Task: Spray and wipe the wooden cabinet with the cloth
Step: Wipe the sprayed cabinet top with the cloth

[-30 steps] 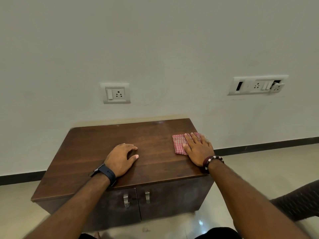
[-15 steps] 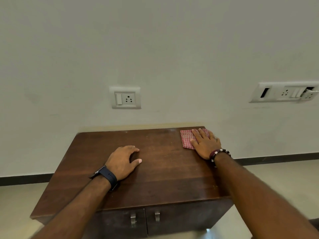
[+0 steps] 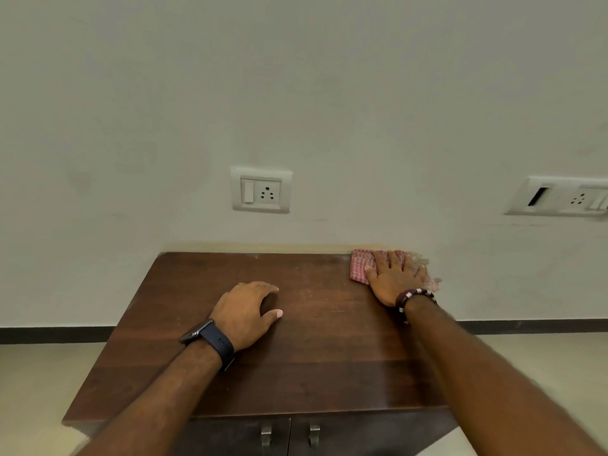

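The dark wooden cabinet (image 3: 316, 357) stands against the wall, its top filling the lower middle of the view. A red-and-white checked cloth (image 3: 360, 266) lies flat at the far right corner of the top. My right hand (image 3: 393, 278) presses down on the cloth with fingers spread, and most of the cloth is hidden under it. My left hand (image 3: 245, 311) rests on the middle of the top with fingers curled and the thumb out, holding nothing. No spray bottle is in view.
A wall socket (image 3: 261, 189) sits above the cabinet and a wider switch panel (image 3: 559, 196) is at the right edge. Two metal door handles (image 3: 289, 434) show on the cabinet front. Pale floor lies on both sides.
My right hand has slid the cloth away from me along the right side to the far right corner by the wall. My left hand has stayed in place.
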`<action>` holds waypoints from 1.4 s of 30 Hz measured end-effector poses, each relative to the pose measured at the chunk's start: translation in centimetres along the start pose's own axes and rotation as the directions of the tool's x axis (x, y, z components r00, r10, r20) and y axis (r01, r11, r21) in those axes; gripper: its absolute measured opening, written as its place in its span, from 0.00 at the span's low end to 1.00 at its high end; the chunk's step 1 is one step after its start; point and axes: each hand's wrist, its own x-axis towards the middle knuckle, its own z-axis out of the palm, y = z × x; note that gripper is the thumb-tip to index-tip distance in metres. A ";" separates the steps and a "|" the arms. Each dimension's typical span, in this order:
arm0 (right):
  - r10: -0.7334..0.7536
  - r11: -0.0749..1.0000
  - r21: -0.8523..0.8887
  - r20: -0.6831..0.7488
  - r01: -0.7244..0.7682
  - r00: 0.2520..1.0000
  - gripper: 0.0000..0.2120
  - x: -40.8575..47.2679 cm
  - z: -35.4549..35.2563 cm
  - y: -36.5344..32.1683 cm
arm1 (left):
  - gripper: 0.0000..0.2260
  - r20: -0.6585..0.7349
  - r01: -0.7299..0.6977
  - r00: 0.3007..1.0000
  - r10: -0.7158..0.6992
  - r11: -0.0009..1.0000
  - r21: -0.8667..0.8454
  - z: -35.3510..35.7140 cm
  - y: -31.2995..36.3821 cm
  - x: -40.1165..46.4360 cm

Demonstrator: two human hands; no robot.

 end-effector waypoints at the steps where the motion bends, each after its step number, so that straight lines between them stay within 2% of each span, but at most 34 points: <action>1: -0.012 1.000 -0.005 -0.004 0.012 1.000 0.31 -0.1 0.2 -0.6 | 0.24 -0.007 0.008 1.000 -0.008 1.000 -0.007 -0.2 -0.2 0.0; 13: -0.178 0.984 0.007 0.048 0.178 0.983 0.31 -2.9 1.9 -12.2 | 0.24 -0.125 0.128 0.983 -0.135 0.990 -0.060 -2.9 -5.0 -1.1; 21: -0.186 0.982 0.025 0.052 0.185 0.981 0.31 -3.9 2.9 -17.8 | 0.23 -0.176 0.175 0.965 -0.195 0.977 -0.122 -3.7 -9.7 -2.8; 28: -0.272 0.962 0.035 0.053 0.270 0.961 0.31 -5.5 4.2 -23.8 | 0.20 -0.307 0.175 0.925 -0.224 0.968 -0.180 -4.2 -12.5 -3.8; 42: -0.335 0.942 0.037 0.032 0.333 0.942 0.31 -6.6 5.5 -31.6 | 0.19 -0.332 0.268 0.887 -0.321 0.943 -0.196 -4.1 -17.2 -5.2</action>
